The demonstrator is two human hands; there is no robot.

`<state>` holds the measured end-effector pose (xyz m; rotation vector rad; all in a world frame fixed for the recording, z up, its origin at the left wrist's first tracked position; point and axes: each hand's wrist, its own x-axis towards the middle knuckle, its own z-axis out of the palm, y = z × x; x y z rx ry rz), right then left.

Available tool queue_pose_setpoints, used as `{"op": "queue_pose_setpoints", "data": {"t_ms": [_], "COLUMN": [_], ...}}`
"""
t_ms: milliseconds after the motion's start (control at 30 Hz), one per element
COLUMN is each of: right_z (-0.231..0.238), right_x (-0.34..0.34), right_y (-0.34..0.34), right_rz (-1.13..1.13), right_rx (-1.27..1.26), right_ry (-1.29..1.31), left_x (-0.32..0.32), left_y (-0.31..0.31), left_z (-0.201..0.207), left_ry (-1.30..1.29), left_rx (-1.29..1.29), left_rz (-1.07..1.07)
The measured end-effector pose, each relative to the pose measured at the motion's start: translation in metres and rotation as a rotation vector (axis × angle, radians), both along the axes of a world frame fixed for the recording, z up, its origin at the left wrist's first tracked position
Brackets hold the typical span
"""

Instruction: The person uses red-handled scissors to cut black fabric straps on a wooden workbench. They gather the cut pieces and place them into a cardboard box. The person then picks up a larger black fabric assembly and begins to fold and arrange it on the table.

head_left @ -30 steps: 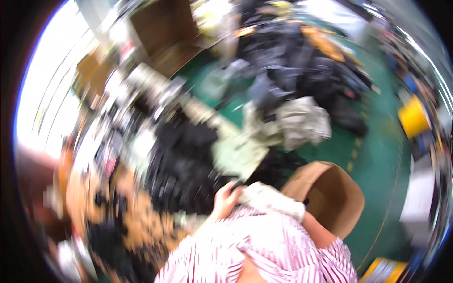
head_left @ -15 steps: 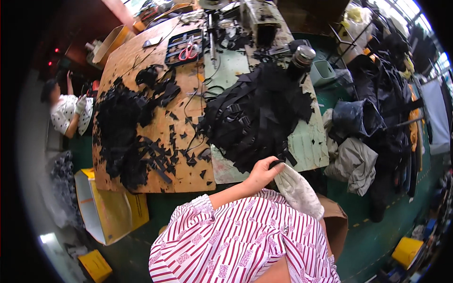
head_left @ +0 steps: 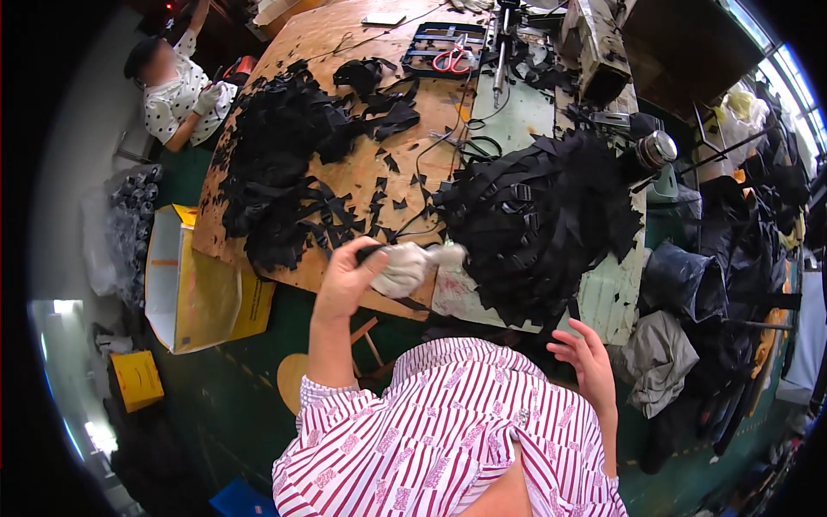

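Observation:
My left hand (head_left: pixel 345 280) is closed on the dark cuff of a white work glove (head_left: pixel 403 270). The glove points right over the table's near edge, its tip smeared by motion. My right hand (head_left: pixel 586 353) is bare, its fingers apart, just off the near right edge of the table. A large heap of black straps with buckles (head_left: pixel 534 224) lies beyond it. Left of that, a pile of black fabric scraps (head_left: pixel 289 155) covers part of the wooden tabletop (head_left: pixel 362 185).
A tray (head_left: pixel 422 50) with red-handled scissors (head_left: pixel 452 59) is at the far side. A metal-lidded jar (head_left: pixel 652 153) stands right of the straps. On the floor at left is an open yellow carton (head_left: pixel 185 284). A co-worker (head_left: pixel 185 99) is at the far left.
My left hand has moved left with the glove, away from my right side. My right hand, not visible as bare before, now shows uncovered and open. The view has turned.

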<state>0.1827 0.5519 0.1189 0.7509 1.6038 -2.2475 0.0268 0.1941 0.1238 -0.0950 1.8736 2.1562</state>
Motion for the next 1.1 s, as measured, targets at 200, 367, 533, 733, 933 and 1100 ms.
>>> {"op": "queue_pose_setpoints", "data": {"t_ms": [200, 367, 533, 733, 933, 1100], "right_z": [-0.017, -0.019, -0.008, -0.003, 0.0, 0.02], "right_x": [-0.004, -0.011, -0.045, -0.048, -0.038, -0.038], "right_y": [-0.019, -0.034, -0.059, -0.063, -0.033, -0.015], "right_rz": [0.201, 0.188, 0.271, -0.187, -0.521, -0.578], "right_rx": [0.044, 0.109, -0.014, -0.709, -0.724, -0.355], "right_ry": [-0.013, 0.0, 0.251, 0.317, 0.562, 0.714], "left_x": [-0.021, -0.019, -0.012, 0.011, -0.016, -0.056], "left_y": [-0.041, -0.003, 0.091, 0.133, 0.104, 0.084], "left_z": [0.011, 0.039, 0.061, 0.047, 0.028, 0.033], "left_ry": [0.292, 0.313, 0.338, 0.379, 0.28, 0.405], "left_rx": [-0.748, -0.542, -0.238, -0.139, -0.279, -0.388], "left_rz": [0.326, 0.147, -0.645, -1.033, -1.05, -1.073]}}
